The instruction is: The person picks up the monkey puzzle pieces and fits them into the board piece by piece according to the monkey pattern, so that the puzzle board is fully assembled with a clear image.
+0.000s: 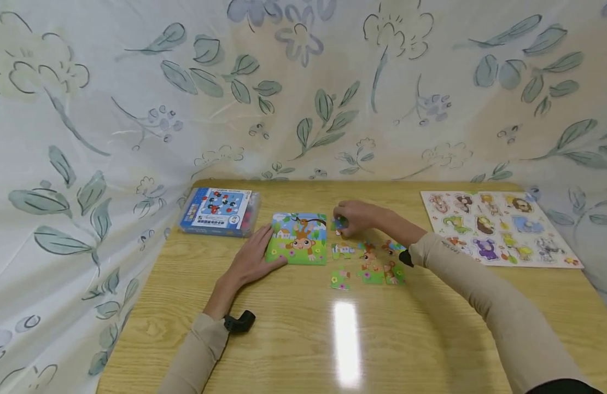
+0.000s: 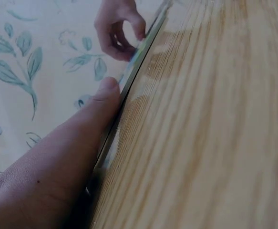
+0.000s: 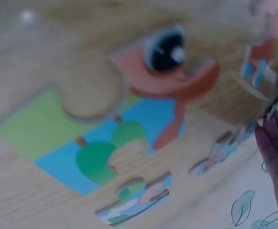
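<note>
My left hand [image 1: 253, 258] lies flat with straight fingers along the left side of a square monkey picture board [image 1: 298, 246], its thumb at the lower edge. To the right of the board, my right hand [image 1: 357, 216] pinches a small puzzle piece [image 1: 339, 224] between thumb and fingers, close to the table. Below that hand lie loose puzzle pieces in rough rows: a house piece [image 1: 343, 250], a flowered green piece [image 1: 340, 278] and several with parts of a monkey [image 1: 393, 272]. In the right wrist view, a piece with an eye [image 3: 160, 59] appears large.
A clear plastic box with a blue molecule label [image 1: 220, 210] sits at the back left of the wooden table [image 1: 284, 328]. At the back right lies a white animal puzzle board [image 1: 505, 230]. Flowered cloth [image 1: 303, 109] hangs behind the table's far edge.
</note>
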### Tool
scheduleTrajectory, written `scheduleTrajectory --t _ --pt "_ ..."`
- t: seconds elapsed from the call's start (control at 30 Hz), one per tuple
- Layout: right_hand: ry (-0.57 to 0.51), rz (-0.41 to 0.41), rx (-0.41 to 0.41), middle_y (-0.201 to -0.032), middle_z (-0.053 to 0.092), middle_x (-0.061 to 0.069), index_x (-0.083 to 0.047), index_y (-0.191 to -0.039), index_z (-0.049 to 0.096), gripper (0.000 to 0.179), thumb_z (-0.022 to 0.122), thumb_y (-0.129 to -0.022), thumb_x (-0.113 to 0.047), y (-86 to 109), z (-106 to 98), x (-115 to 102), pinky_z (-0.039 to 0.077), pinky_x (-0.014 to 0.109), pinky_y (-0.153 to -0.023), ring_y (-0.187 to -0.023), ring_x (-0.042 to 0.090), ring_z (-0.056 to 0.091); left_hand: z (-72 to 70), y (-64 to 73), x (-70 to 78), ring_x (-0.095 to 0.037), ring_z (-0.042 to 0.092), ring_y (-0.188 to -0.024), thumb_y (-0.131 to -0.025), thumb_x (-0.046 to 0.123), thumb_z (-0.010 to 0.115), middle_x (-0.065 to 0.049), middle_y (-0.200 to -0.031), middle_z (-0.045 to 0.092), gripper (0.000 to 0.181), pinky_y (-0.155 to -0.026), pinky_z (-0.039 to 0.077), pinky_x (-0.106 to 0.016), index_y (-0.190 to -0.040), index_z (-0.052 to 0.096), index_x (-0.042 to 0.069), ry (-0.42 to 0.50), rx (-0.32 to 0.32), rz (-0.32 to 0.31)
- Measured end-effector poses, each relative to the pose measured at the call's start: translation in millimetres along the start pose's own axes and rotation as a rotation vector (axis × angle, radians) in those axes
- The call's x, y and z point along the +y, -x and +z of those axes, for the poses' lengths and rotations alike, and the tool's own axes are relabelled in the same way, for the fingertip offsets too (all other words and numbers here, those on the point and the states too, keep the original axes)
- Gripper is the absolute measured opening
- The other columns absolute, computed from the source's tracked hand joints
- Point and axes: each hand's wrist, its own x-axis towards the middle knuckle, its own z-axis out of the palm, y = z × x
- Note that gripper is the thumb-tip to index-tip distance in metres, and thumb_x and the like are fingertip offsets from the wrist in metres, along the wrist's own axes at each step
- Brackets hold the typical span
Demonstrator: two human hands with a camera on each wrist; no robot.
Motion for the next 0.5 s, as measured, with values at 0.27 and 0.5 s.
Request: scheduleTrajectory --t 0.27,0.5 --pt "-0.083 -0.075 0.071 -0.107 0.060 0.013 -0.003 -0.117 0.062 0.036 0.069 -0.087 -0.022 -17.2 -15.2 10.9 0.051 0.036 -0.080 -0.090 0.022 0.056 2.4 -0.1 -1.9 -0.030 0.022 -0.150 -0.081 0.071 0.059 -0.008 -0.162 0.022 0.103 -0.119 0.027 -0.051 -0.156 0.019 0.012 -0.020 -0.004 -0.005" --pt "-0.084 -0.127 0.132 -0.103 0.062 0.013 -0.006 -0.115 0.064 0.033 0.068 -0.088 -0.025 -47.3 -35.2 -5.2 0.050 0.039 -0.080 -0.093 0.032 0.058 4.7 -2.2 -4.1 -0.029 0.021 -0.150 -0.082 0.070 0.058 -0.009 -0.162 0.021 0.103 -0.119 0.026 -0.051 -0.157 0.018 0.013 -0.031 -0.004 -0.002"
